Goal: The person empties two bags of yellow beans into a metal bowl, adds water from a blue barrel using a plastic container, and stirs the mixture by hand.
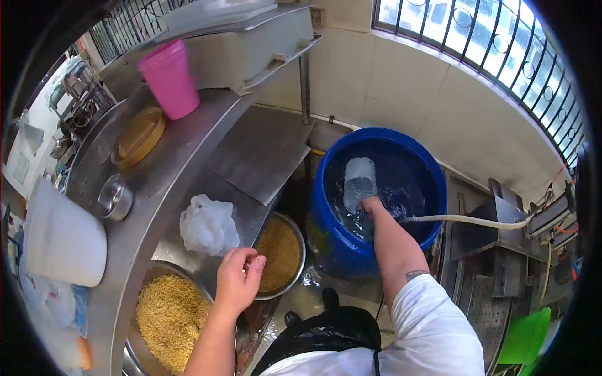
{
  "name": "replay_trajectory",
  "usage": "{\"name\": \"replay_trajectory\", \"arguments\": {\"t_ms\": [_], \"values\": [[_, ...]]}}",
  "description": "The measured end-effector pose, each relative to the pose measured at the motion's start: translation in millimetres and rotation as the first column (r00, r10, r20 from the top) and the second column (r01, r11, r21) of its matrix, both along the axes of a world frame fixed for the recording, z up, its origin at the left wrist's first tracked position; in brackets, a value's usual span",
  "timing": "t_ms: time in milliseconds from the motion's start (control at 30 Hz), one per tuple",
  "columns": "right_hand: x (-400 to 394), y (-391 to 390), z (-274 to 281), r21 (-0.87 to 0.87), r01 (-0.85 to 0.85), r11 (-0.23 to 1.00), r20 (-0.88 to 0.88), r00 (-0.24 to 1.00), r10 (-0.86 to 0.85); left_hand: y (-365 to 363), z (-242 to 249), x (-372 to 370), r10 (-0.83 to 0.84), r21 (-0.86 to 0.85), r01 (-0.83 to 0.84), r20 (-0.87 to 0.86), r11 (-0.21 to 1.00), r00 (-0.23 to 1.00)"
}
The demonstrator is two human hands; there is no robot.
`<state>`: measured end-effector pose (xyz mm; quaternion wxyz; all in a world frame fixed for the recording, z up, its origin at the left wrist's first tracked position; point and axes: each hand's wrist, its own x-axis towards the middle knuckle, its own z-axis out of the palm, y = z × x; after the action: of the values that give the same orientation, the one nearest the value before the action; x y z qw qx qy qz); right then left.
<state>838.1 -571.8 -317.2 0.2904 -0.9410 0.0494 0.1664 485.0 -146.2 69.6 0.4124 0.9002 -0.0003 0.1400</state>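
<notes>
My right hand (371, 204) reaches down into a blue barrel (342, 247) of water, its fingers closed at the lower end of a pale, translucent container (360, 178) that lies partly in the water. My left hand (240, 276) hangs in the air over the edge of a metal bowl (303, 254) of brown grain, its fingers curled and thumb near the fingertips. Whether anything small is in it cannot be made out. A crumpled white plastic bag (209, 225) lies just beyond it on the metal shelf.
A large bowl of yellow grain (169, 323) stands at lower left. The steel counter (157, 207) holds a pink cup (170, 81), a small metal bowl (115, 197) and a white bucket (66, 241). A hose (470, 218) runs into the barrel from the right. A green bin (525, 337) is at lower right.
</notes>
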Motion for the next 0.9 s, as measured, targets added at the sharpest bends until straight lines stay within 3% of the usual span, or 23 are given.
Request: {"name": "replay_trajectory", "arguments": {"t_ms": [33,100,133,233,267,300,333,367,400,433,467,533,600,667,700,733,900], "values": [[1,-3,10,0.005,-0.001,1.0,-0.008,1.0,0.001,-7,-2,7,0.001,0.005,-0.001,-0.008,1.0,1.0],[-5,-11,44,0.208,0.447,0.87,-0.305,0.875,-0.377,-11,-10,12,0.157,-0.094,-0.163,-0.062,0.982,0.986],[-10,-16,72,0.207,0.441,0.873,-0.308,0.877,-0.37,-9,-11,13,0.225,-0.113,-0.226,-0.019,0.968,0.974],[-26,-18,182,0.34,0.426,0.838,-0.3,0.894,-0.333,18,-26,-2,0.406,-0.241,-0.422,-0.114,0.874,0.907],[-33,-18,206,0.477,0.389,0.788,-0.241,0.92,-0.309,22,-21,-11,0.46,-0.307,-0.483,-0.151,0.82,0.875],[-36,-16,217,0.604,0.341,0.721,-0.18,0.939,-0.294,37,-28,-22,0.486,-0.227,-0.493,-0.091,0.84,0.869],[-42,-7,217,0.603,0.324,0.729,-0.181,0.946,-0.271,41,-28,-32,0.529,-0.305,-0.534,-0.108,0.788,0.842],[-54,6,214,0.484,0.145,0.863,0.151,0.957,-0.246,48,-28,-44,0.583,-0.235,-0.598,-0.134,0.766,0.801],[-61,16,211,0.299,0.002,0.954,0.461,0.875,-0.147,54,-28,-59,0.638,-0.163,-0.657,-0.158,0.736,0.754],[-60,26,208,0.199,0.115,0.973,0.447,0.873,-0.195,60,-28,-73,0.662,-0.16,-0.681,-0.161,0.714,0.732],[-60,30,208,0.2,0.082,0.976,0.443,0.881,-0.164,67,-28,-88,0.682,-0.122,-0.699,-0.157,0.704,0.714],[-56,29,225,0.398,0.107,0.911,0.438,0.85,-0.291,72,-26,-117,0.733,-0.08,-0.747,-0.151,0.66,0.663],[-69,26,247,0.381,-0.025,0.924,0.578,0.786,-0.218,77,-20,-149,0.77,0.109,-0.771,0.059,0.627,0.635],[-106,31,305,0.243,-0.079,0.967,0.619,0.78,-0.092,88,-18,-183,0.834,0.138,-0.828,0.019,0.544,0.552],[-126,36,335,0.357,-0.201,0.912,0.62,0.781,-0.071,94,-23,-196,0.866,0.141,-0.859,0.019,0.492,0.5],[-135,34,348,0.355,-0.298,0.886,0.665,0.747,-0.016,102,-24,-209,0.875,0.163,-0.865,0.015,0.475,0.483],[-191,68,438,0.172,-0.56,0.811,0.826,0.53,0.191,144,-57,-240,0.862,0.353,-0.816,0.049,0.457,0.504]]}}
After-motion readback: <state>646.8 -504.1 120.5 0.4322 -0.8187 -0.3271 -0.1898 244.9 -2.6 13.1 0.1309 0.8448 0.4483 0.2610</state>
